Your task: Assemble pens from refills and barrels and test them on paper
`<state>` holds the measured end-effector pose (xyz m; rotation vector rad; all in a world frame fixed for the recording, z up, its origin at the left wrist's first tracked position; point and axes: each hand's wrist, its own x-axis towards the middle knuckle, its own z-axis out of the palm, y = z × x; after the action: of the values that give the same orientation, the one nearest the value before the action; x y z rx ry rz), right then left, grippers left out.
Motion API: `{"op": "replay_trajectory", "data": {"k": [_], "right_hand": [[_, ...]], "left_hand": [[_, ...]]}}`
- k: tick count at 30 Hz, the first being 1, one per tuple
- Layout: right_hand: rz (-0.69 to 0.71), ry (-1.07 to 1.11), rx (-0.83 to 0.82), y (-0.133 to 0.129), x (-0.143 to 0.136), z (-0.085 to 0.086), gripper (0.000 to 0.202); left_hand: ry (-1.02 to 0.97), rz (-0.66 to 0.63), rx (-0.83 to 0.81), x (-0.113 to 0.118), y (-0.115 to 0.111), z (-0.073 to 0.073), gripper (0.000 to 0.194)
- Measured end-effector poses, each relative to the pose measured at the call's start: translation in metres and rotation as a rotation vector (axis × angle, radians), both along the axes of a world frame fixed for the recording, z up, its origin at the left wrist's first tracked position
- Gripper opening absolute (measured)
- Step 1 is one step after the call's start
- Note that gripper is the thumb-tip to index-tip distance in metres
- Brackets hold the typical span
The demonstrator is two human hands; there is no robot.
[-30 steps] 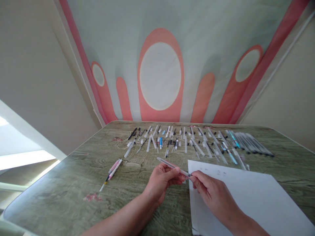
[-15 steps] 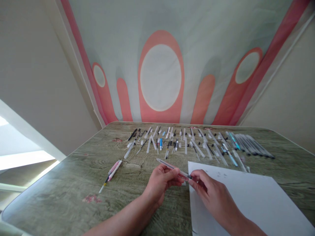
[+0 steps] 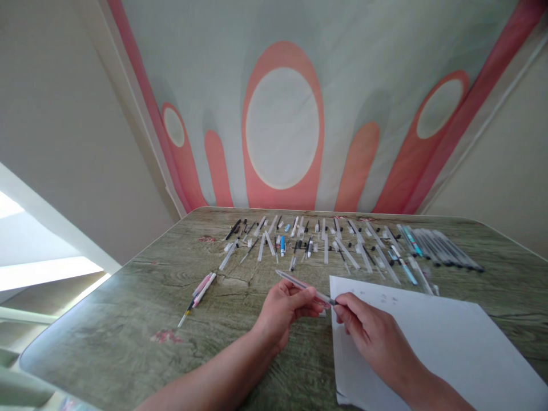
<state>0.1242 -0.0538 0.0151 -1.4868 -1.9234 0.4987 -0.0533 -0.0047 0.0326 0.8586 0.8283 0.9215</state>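
Note:
Between my hands is a clear pen (image 3: 302,283), its pointed end up to the left and its dark end at the right. My left hand (image 3: 285,311) grips the barrel between thumb and fingers. The thumb and index finger of my right hand (image 3: 368,328) pinch the dark end. Under my right hand lies a white sheet of paper (image 3: 440,342) with a few small marks near its top edge. Beyond my hands, many loose pen parts are spread in rows, among them a blue piece (image 3: 282,245) and clear tubes (image 3: 326,249).
Pink and white pen pieces (image 3: 203,290) lie at the left of the wooden table (image 3: 128,319). A row of clear pens with dark ends (image 3: 449,249) lies at the back right. A patterned wall covering (image 3: 282,125) stands behind the table.
The fingers of my right hand have closed more tightly around the dark end of the pen. The camera view has shifted slightly.

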Motion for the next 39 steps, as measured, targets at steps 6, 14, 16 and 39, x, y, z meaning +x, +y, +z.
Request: {"op": "replay_trajectory", "data": {"k": [6,14,16,39], "right_hand": [[0.110,0.294,-0.230,-0.0011,-0.0060,0.0067,0.030],[0.016,0.152,-0.110,-0.0015,-0.0057,0.0018,0.023],[-0.001,0.032,-0.027,-0.0015,-0.0035,-0.0003,0.021],[-0.025,-0.126,0.061,-0.0051,-0.0020,0.0013,0.023]], "left_hand": [[-0.022,-0.006,0.006,-0.0009,0.0003,-0.0014,0.029],[-0.034,-0.002,0.004,-0.0010,0.0014,-0.0025,0.027],[-0.028,-0.011,-0.007,-0.0012,0.0015,-0.0019,0.027],[-0.041,0.040,0.001,-0.0012,0.0022,0.0001,0.024]]}}
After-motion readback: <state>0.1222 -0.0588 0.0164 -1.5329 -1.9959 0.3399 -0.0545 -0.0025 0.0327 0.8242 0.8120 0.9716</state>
